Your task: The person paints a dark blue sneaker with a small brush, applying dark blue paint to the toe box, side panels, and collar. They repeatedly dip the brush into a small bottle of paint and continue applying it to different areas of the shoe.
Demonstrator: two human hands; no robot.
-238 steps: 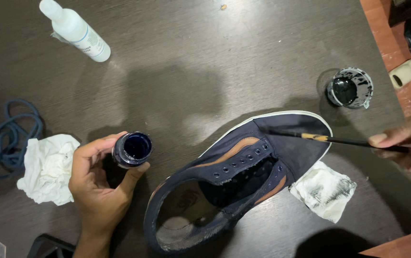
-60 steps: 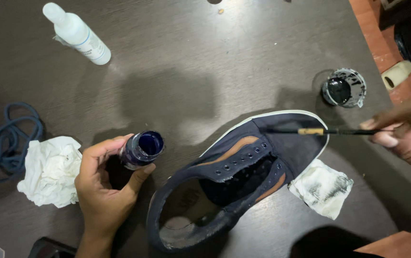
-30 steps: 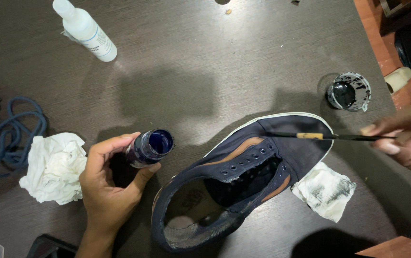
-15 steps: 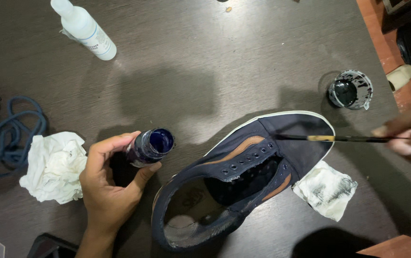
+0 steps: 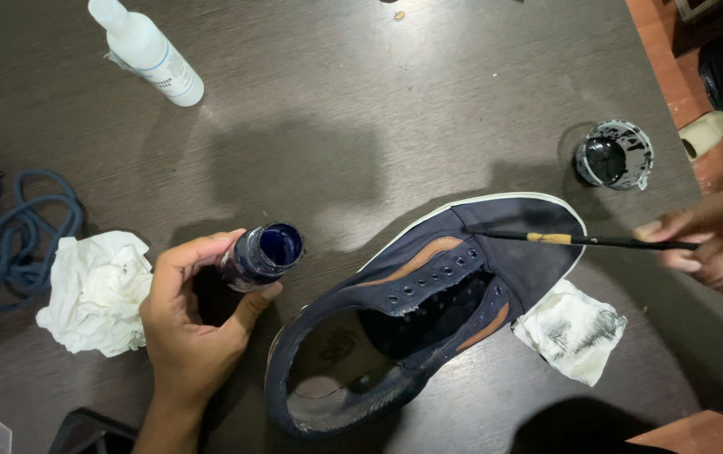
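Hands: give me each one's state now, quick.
Left hand: closed around the open dye bottle.
Right hand: closed on the brush, tip on the shoe.

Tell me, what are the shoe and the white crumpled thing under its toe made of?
The shoe looks like dark navy cloth, probably canvas: matte and woven-looking, with tan panels and a white rubbery sole edge. The crumpled white wad looks like tissue or paper towel, soft, creased and smudged dark.
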